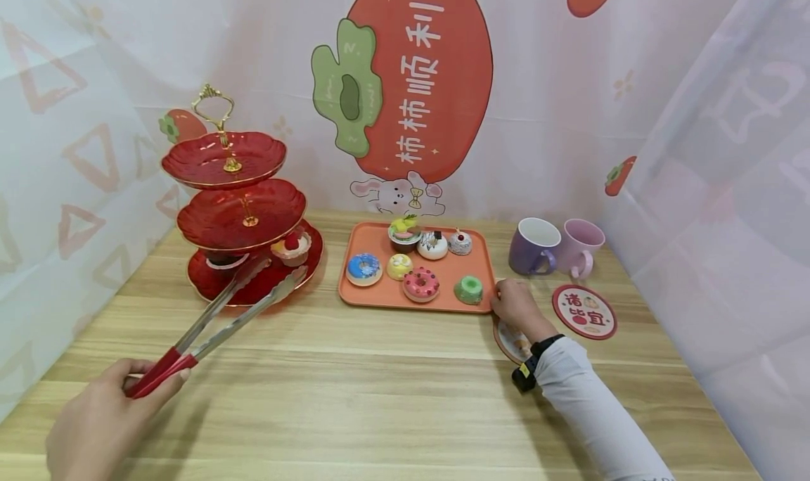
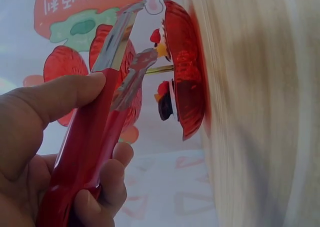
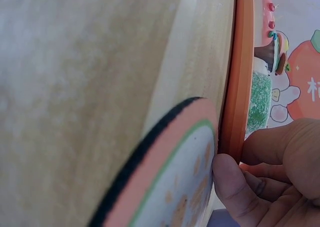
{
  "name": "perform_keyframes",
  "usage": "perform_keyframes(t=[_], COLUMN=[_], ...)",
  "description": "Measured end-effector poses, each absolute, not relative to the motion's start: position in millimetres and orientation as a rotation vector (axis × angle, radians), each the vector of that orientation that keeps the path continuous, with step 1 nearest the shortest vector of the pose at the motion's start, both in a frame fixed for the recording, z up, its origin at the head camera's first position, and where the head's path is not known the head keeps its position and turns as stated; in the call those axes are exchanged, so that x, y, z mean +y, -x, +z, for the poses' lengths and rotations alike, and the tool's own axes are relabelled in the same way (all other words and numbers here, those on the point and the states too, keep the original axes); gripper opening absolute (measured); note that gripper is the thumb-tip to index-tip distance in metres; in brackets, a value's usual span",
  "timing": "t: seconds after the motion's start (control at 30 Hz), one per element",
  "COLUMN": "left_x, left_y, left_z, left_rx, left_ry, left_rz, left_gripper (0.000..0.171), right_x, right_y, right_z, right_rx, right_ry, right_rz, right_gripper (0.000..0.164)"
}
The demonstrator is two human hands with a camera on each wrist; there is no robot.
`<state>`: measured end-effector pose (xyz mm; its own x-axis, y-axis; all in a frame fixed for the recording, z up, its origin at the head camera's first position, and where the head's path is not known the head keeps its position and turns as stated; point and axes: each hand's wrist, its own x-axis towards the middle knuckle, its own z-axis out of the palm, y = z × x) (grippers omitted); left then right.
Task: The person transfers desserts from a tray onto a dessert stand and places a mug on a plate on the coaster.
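The left hand (image 1: 104,419) grips tongs (image 1: 221,337), tips parted near the lowest tier (image 1: 314,256) of the red stand (image 1: 211,217), where two cakes (image 1: 292,249) sit; the right hand (image 1: 515,304) pinches the orange tray (image 1: 448,273), whose seven treats (image 1: 422,295) seemingly await transfer, so the work looks early

Hand (image 3: 287,187) pinching orange tray (image 3: 240,77), coaster (image 3: 180,177) beside

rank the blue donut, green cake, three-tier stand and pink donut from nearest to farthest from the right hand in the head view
1. Green cake: right end of the orange tray, beside the right hand
2. Pink donut: tray's front middle
3. Blue donut: tray's left end
4. Three-tier stand: far left, beyond the tray
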<state>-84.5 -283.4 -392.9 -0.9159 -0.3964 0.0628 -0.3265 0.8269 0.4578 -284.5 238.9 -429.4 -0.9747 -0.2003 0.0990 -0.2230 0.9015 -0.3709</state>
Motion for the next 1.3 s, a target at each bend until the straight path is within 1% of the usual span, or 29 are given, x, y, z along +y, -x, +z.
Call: perform_keyframes(t=[0.17, 0.53, 1.03, 1.3], left_x=[-274.6, -253.1, -234.4, -226.1], left_y=[89.5, 106.5, 131.1, 146.5], left_z=[-392.5, -391.5, -393.9, -392.7], left_rx=[-2.817, -2.716, -2.682, -2.673], left_ry=[-0.485, -0.276, -0.102, -0.032], left_rz=[-0.646, -0.618, -0.634, -0.663], left_gripper=[0.056, 0.044, 0.036, 0.037], right_x=[239.7, 240.2, 238.0, 239.0], right_y=[284.9, 285.9, 285.5, 285.3], right_z=[-429.3, -431.2, -430.0, -429.1], right_rx=[-3.011, -2.997, -2.998, -3.006], right_ry=[-0.331, -0.344, -0.34, -0.333], right_rz=[0.617, 0.617, 0.618, 0.625], right_gripper=[0.016, 0.021, 0.02, 0.019])
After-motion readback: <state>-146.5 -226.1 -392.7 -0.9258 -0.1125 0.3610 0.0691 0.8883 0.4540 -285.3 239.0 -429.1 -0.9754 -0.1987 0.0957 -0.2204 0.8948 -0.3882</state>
